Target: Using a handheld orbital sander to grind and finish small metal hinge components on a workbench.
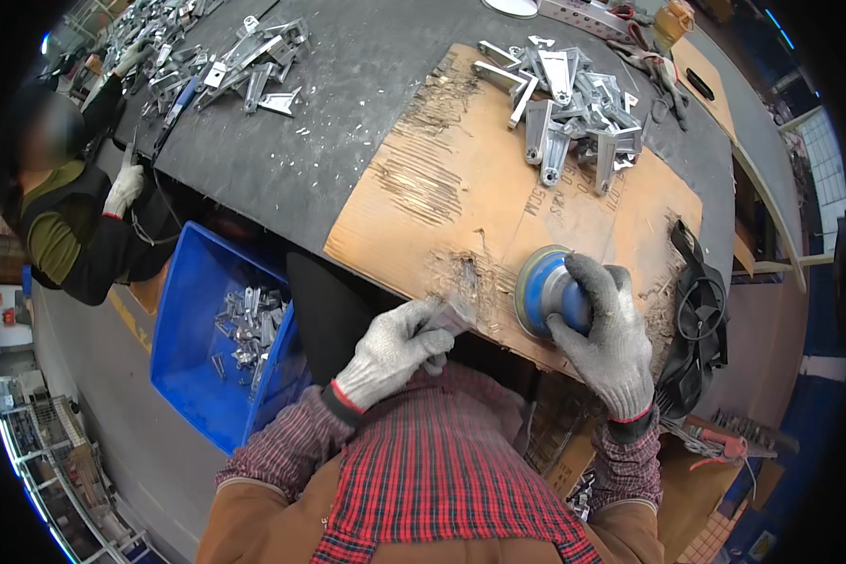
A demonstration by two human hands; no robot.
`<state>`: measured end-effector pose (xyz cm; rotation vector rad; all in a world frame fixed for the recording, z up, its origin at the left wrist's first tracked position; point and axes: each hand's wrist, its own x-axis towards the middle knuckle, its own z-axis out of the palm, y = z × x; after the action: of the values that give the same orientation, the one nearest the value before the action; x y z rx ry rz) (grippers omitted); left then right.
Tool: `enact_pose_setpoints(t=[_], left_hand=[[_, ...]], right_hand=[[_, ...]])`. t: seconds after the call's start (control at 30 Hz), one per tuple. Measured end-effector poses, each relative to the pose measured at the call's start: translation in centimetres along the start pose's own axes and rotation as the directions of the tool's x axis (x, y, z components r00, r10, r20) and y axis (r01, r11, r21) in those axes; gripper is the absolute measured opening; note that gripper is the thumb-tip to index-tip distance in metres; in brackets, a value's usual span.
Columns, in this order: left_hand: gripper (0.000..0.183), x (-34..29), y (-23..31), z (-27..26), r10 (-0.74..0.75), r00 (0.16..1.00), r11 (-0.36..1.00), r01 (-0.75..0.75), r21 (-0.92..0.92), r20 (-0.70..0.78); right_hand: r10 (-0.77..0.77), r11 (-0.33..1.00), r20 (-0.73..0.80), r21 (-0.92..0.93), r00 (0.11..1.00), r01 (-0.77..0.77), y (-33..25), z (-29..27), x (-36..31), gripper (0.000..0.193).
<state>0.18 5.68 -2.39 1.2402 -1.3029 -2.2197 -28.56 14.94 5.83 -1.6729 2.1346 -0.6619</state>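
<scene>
My left hand (395, 346), in a grey-white work glove, is closed on a small metal bracket (449, 319) at the near edge of the cardboard. My right hand (610, 331), gloved in the same way, wraps round a blue and silver round sander (541, 293), whose disc is tilted on edge beside the bracket and apart from it. Under both hands lies a worn sheet of cardboard (367, 211) with torn, scraped patches. On its far part rests a pile of shiny metal brackets (556, 141).
A blue bin (180, 352) holding metal parts stands left below the table (343, 89). More brackets (254, 70) lie at the far left, near a co-worker's gloved hand (123, 190). A black strapped bag (697, 329) hangs at the right edge. Spare gloves (663, 75) lie far right.
</scene>
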Motion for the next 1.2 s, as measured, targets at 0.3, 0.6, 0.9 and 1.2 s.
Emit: enact_pose_setpoints(t=[0.3, 0.6, 0.9, 1.2], left_hand=[[0.056, 3.4, -7.2, -2.2, 0.053, 0.987, 0.884, 0.025, 0.466, -0.154], [0.05, 4.2, -6.6, -2.8, 0.072, 0.995, 0.844, -0.025, 0.535, -0.067], [0.054, 4.5, -6.4, -2.8, 0.003, 0.999, 0.908, -0.021, 0.418, 0.044], [0.028, 4.8, -9.2, -3.4, 0.27, 0.963, 0.779, -0.21, 0.59, -0.013]], right_hand=[[-0.15, 0.98, 0.556, -0.028, 0.818, 0.199, -8.6, -1.2, 3.3, 0.058], [-0.08, 0.933, 0.734, -0.183, 0.674, 0.31, -11.0, -1.2, 6.4, 0.073], [-0.012, 0.922, 0.583, -0.308, 0.812, 0.234, -9.8, -1.6, 5.7, 0.072], [-0.159, 0.973, 0.487, -0.072, 0.859, 0.221, -9.5, 2.4, 5.8, 0.063]])
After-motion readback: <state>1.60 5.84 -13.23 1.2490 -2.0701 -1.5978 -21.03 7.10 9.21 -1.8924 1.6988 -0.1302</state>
